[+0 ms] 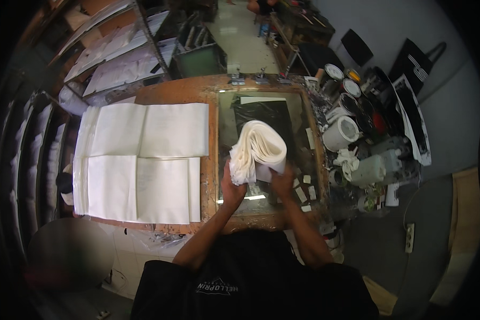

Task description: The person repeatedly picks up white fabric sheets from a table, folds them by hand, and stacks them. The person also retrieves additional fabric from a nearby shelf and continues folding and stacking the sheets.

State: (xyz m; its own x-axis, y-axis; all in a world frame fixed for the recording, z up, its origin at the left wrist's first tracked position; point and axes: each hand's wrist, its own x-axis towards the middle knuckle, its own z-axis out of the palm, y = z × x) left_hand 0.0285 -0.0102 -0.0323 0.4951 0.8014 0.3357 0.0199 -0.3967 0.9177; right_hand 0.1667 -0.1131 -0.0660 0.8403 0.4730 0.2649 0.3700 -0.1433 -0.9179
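Between my two hands is a thick stack of white fabric sheets (258, 144), bent over into an arch with its layered edges toward me. My left hand (232, 186) grips the stack's left end, and my right hand (282, 182) grips its right end. Both sets of fingers are partly hidden by the sheets. Beneath the stack lies a glass panel (261, 216) in a wooden frame, with a black sheet (266, 112) on its far part. To the left, several piles of flat white sheets (168, 184) cover the wooden table (170, 88).
Paint cans (333, 72), a white bucket (341, 133) and a translucent jug (369, 170) crowd the table's right side. Metal hinge clamps (261, 77) line the far edge. Racks (117, 58) with sheets stand far left. A power strip (409, 238) hangs at right. Someone sits far back.
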